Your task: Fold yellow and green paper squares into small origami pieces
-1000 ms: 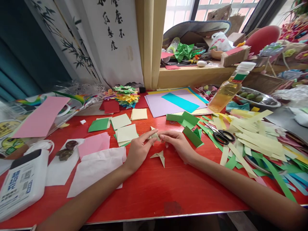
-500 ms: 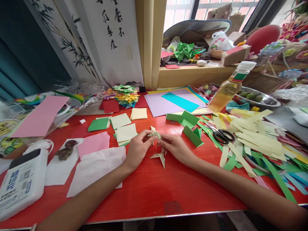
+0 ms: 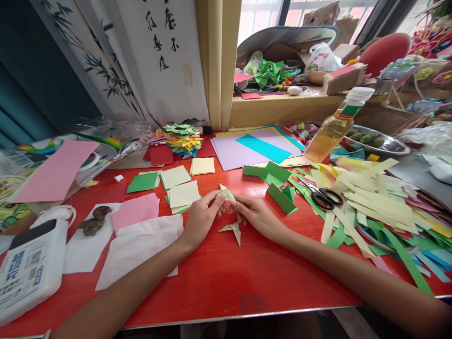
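My left hand (image 3: 201,217) and my right hand (image 3: 254,213) meet over the red table (image 3: 219,278). Both pinch a small folded piece of pale yellow paper (image 3: 226,193), which sticks up between the fingertips. A second folded pale yellow piece (image 3: 233,229) lies flat on the table just below the hands, touching neither. Pale yellow paper squares (image 3: 183,194) lie to the left of my left hand. Green folded bits (image 3: 280,197) lie to the right of my right hand.
Black-handled scissors (image 3: 323,197) rest among several yellow and green paper strips (image 3: 374,207) on the right. An oil bottle (image 3: 335,127), lilac and cyan sheets (image 3: 257,148), a stack of folded pieces (image 3: 183,139), pink and white papers (image 3: 137,235) and a white container (image 3: 30,268) surround the hands.
The hands lifted the folded yellow piece slightly and turned it; my fingers shifted from lying flat to pinching it upright. The piece on the table has not moved.
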A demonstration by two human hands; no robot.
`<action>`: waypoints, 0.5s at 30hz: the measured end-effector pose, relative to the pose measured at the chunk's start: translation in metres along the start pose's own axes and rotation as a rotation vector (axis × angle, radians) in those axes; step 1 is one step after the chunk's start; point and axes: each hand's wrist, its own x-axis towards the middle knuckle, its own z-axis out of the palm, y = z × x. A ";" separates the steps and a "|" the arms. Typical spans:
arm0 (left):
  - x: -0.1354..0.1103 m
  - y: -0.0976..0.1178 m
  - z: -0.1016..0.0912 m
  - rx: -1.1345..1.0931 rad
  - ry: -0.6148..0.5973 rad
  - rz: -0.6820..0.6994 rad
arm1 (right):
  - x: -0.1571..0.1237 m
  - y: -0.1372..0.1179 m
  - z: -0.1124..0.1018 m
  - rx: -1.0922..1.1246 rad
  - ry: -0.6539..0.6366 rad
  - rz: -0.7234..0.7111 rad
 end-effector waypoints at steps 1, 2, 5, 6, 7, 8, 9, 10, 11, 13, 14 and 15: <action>0.000 0.000 0.000 0.000 -0.001 -0.001 | 0.000 0.000 0.000 0.009 -0.002 0.002; 0.000 -0.001 0.000 0.000 -0.001 0.000 | 0.000 0.001 0.000 0.013 -0.003 0.003; 0.000 -0.001 0.000 -0.001 -0.002 0.001 | 0.000 0.001 -0.001 0.006 -0.022 0.000; 0.000 -0.001 0.000 0.001 0.003 -0.002 | -0.001 0.001 -0.001 -0.004 -0.030 0.000; 0.000 -0.001 0.000 0.007 0.008 -0.009 | -0.001 0.001 -0.001 -0.018 -0.035 0.001; 0.000 -0.001 0.000 0.013 0.012 -0.016 | -0.001 0.001 -0.001 -0.033 -0.036 0.004; 0.000 -0.001 0.000 0.016 0.012 -0.022 | -0.002 0.001 -0.001 -0.048 -0.032 0.008; 0.000 -0.001 0.000 0.013 0.008 -0.024 | -0.002 0.001 -0.001 -0.060 -0.026 0.013; 0.000 -0.002 0.000 0.005 0.000 -0.021 | -0.002 0.000 -0.001 -0.067 -0.017 0.015; 0.001 -0.003 0.001 -0.016 -0.013 -0.011 | -0.001 0.001 0.000 -0.069 -0.009 0.009; 0.001 -0.003 0.001 -0.023 -0.019 -0.007 | -0.001 0.001 0.000 -0.066 -0.008 0.003; 0.001 -0.003 0.001 -0.025 -0.025 -0.005 | 0.000 0.001 0.000 -0.064 -0.009 -0.004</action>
